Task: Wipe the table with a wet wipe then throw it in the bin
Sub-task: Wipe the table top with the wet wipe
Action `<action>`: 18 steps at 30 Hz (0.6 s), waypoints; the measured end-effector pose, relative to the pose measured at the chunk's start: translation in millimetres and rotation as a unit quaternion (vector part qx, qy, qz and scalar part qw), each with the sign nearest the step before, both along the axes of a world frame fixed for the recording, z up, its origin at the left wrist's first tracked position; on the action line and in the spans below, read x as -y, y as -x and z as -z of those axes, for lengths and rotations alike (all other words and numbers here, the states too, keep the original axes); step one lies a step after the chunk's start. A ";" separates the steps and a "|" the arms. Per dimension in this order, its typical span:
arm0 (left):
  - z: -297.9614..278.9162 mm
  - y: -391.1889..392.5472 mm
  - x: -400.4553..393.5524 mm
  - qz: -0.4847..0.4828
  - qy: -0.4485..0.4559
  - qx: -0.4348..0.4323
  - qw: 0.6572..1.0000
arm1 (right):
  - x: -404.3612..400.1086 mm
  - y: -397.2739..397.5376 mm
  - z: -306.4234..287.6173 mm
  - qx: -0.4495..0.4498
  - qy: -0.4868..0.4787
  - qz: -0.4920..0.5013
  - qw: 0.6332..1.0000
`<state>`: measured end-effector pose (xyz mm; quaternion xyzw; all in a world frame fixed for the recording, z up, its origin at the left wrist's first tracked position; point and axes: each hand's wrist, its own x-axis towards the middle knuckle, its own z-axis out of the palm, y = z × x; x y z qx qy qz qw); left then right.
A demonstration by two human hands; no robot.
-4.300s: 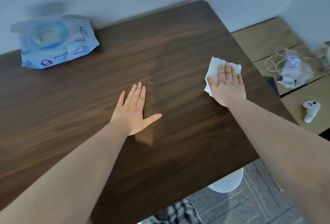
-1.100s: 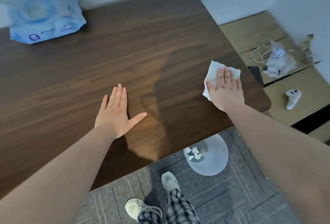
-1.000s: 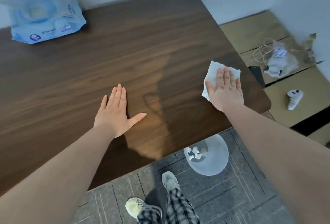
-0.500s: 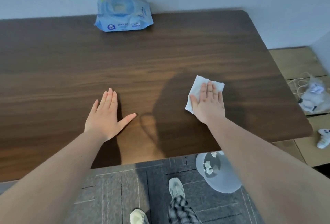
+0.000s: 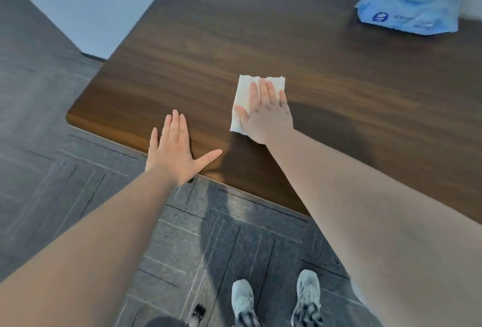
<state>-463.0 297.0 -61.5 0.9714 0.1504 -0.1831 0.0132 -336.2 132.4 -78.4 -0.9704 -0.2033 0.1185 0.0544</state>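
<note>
A white wet wipe (image 5: 243, 97) lies flat on the dark wooden table (image 5: 208, 47), near the table's left part. My right hand (image 5: 266, 115) presses down on the wipe with fingers spread, covering its right half. My left hand (image 5: 177, 154) rests flat and empty on the table's front edge, fingers apart, thumb pointing right. The bin is out of view.
A blue pack of wet wipes (image 5: 409, 0) sits at the table's far right by the wall. The table's left corner (image 5: 71, 118) is close to my left hand. Grey carpet tiles (image 5: 52, 170) and my two shoes (image 5: 273, 300) are below.
The view has swung left. My right hand has slid the wipe leftward across the table, closer to my left hand. The bin and the items on the right have left the view.
</note>
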 end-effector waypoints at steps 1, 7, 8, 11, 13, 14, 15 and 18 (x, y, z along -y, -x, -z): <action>1.4 -0.9 -0.2 -0.004 0.013 0.005 1.000 | -19.7 -0.1 -0.1 0.007 0.000 -0.020 1.000; 4.9 1.5 -2.5 -0.025 0.048 0.052 0.997 | -103.7 4.4 0.8 0.023 -0.011 -0.112 0.993; 4.7 2.2 -2.4 -0.023 0.054 0.062 0.996 | -111.6 4.4 1.6 0.020 -0.013 -0.123 0.992; 4.4 3.0 -3.6 -0.023 0.053 0.081 0.995 | -122.0 -1.6 1.6 0.013 -0.015 -0.154 0.988; 4.9 3.1 -2.9 -0.025 0.043 0.082 0.995 | -119.1 -5.5 1.4 0.012 -0.010 -0.174 0.985; 4.9 3.2 -2.0 -0.025 0.039 0.079 0.996 | -116.1 -6.3 1.8 0.014 -0.007 -0.188 0.982; 5.0 3.4 -1.4 -0.025 0.037 0.075 0.996 | -111.9 -6.3 2.0 0.017 -0.006 -0.201 0.979; 5.1 3.6 -1.3 -0.023 0.032 0.049 0.998 | -87.2 -1.0 0.9 0.020 -0.005 -0.218 0.976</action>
